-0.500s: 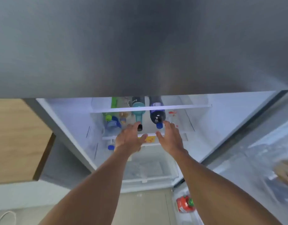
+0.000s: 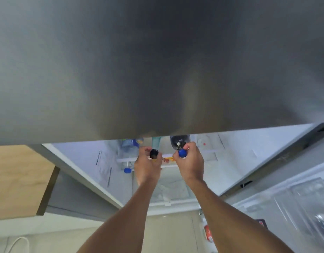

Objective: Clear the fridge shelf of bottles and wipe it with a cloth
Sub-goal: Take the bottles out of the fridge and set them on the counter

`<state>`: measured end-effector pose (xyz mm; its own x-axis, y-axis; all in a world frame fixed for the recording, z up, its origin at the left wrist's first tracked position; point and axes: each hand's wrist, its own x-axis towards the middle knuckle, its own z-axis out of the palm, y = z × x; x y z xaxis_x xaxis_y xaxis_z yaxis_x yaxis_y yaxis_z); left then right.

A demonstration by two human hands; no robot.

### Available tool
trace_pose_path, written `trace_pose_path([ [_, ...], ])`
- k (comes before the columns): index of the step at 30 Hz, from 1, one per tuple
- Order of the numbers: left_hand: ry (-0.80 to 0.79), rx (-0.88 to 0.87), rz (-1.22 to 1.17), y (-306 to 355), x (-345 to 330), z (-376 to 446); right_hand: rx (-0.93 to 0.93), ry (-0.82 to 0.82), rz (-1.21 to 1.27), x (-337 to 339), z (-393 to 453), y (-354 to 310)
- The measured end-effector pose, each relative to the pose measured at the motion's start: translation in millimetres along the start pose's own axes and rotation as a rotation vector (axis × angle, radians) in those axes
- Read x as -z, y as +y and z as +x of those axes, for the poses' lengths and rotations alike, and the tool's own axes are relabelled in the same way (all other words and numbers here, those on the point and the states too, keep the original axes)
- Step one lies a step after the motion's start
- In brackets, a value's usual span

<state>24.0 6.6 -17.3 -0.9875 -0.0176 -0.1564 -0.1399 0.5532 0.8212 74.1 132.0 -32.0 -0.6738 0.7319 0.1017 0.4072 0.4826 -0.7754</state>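
Note:
Both my hands reach into the open fridge below the grey upper door. My left hand is closed around the neck of a teal bottle with a black cap. My right hand grips the neck of a dark bottle with a blue cap. Both bottles stand at the front of the white fridge shelf. A clear water bottle stands to the left on the same shelf. The upper door hides the bottles' upper parts. No cloth is in sight.
The grey upper fridge door fills the top of the view. A wooden cabinet is at the left. A blue-capped bottle hangs under the shelf. The open fridge door with its racks is at the right, a red bottle low in it.
Both hands have closed on the bottle necks: left on the black-capped bottle, right on the blue-capped one. The view has tipped down, so the upper door covers more of the shelf.

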Motion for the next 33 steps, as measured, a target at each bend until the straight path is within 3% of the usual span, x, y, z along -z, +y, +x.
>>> trace_pose_path([
  [3,0.032,-0.074,-0.079,-2.7,29.0,-18.5,0.051,0.043,0.002,15.6,-22.3,-20.0],
  [14,0.125,-0.396,0.014,20.7,174.7,-87.1,0.181,0.12,-0.042,105.0,-110.5,-131.0],
  [22,0.067,-0.518,0.232,23.5,318.5,-142.8,0.227,-0.132,-0.163,148.7,-210.9,-225.9],
  [27,0.06,-0.569,0.255,7.6,416.8,-156.5,0.393,-0.332,-0.187,141.9,-257.1,-306.1],
  [33,0.197,-0.582,0.203,7.9,525.1,-124.6,0.555,-0.268,-0.101,108.6,-279.0,-393.7],
])
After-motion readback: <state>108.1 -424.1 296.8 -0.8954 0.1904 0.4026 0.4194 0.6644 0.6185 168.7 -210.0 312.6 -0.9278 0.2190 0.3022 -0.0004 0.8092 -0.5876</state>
